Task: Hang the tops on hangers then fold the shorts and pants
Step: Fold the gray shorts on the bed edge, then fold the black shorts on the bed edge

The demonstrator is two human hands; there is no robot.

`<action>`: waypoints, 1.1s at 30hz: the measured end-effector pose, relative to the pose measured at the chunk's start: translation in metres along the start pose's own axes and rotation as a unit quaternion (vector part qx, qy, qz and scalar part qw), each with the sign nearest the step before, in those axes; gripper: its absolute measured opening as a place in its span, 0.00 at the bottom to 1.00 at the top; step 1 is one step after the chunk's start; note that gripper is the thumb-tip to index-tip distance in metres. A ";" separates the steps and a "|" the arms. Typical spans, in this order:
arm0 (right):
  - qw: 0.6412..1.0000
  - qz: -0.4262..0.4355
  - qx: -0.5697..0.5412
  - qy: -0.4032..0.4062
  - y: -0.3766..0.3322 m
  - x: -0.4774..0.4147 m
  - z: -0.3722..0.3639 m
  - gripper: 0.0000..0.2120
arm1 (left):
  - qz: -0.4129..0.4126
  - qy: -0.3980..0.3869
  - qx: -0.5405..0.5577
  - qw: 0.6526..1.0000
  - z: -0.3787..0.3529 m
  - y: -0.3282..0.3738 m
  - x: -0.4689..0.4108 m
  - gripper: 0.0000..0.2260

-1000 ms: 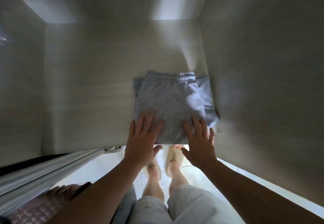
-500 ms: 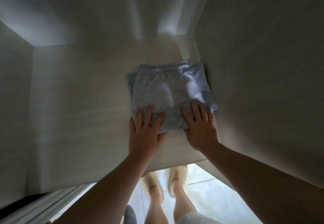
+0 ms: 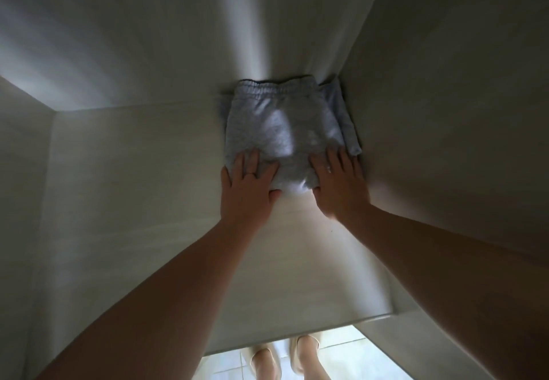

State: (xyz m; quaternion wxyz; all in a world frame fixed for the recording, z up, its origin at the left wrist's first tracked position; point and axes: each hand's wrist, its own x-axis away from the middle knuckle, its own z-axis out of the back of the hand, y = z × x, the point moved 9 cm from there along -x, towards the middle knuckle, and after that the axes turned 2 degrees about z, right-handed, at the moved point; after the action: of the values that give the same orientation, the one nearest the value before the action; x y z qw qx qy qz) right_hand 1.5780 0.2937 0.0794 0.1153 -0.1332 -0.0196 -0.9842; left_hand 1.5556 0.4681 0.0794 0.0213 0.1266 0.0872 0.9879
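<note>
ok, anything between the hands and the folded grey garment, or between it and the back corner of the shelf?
Nothing visible. Left hand and right hand lie flat on the folded grey garment, whose waistband looks to reach the back wall.

- shelf (image 3: 133, 201): pale wood-grain board spanning the centre of the frame, front edge at lower centre.
- folded grey shorts (image 3: 282, 130): lying flat at upper centre, in the shelf's rear right corner.
</note>
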 end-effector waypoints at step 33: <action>0.993 0.100 -0.048 -0.029 -0.046 0.325 0.061 0.31 | 0.143 0.029 0.040 0.989 0.064 0.032 0.378 0.29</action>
State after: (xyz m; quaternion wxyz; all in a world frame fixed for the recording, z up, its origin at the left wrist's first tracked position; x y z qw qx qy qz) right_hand 1.2781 0.2710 0.2249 0.2062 -0.1684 0.0376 -0.9632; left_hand 1.2060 0.4711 0.2395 -0.1274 0.1095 0.1087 0.9798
